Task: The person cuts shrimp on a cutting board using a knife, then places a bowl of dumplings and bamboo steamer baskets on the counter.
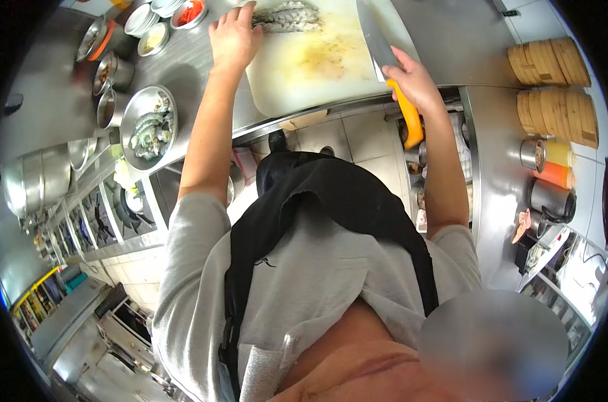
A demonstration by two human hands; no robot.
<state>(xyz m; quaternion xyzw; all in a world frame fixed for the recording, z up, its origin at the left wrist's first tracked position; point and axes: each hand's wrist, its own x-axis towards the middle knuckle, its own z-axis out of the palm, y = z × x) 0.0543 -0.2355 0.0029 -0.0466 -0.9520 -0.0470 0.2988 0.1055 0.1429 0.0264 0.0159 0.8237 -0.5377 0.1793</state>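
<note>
My right hand (pixel 416 77) is wrapped around the yellow handle of a kitchen knife (pixel 376 37). Its broad blade points away from me over the right side of the white cutting board (pixel 277 90). A row of grey raw shrimp (pixel 289 18) lies at the far left of the board. Beside the left end of that row is my left hand (pixel 235 39), fingers apart and slightly bent, with the thumb side close to the shrimp. Whether it touches them is hard to tell. More shrimp (pixel 151 134) sit in a metal bowl (pixel 172 110) left of my left forearm.
Small bowls of chopped red (pixel 189 12) and pale food (pixel 154 39), stacked white dishes (pixel 142 20) and metal pots (pixel 111 107) stand at the left. Bamboo steamers (pixel 555 117) and squeeze bottles (pixel 555 174) line the right counter. An open drawer (pixel 459 144) sits below my right arm.
</note>
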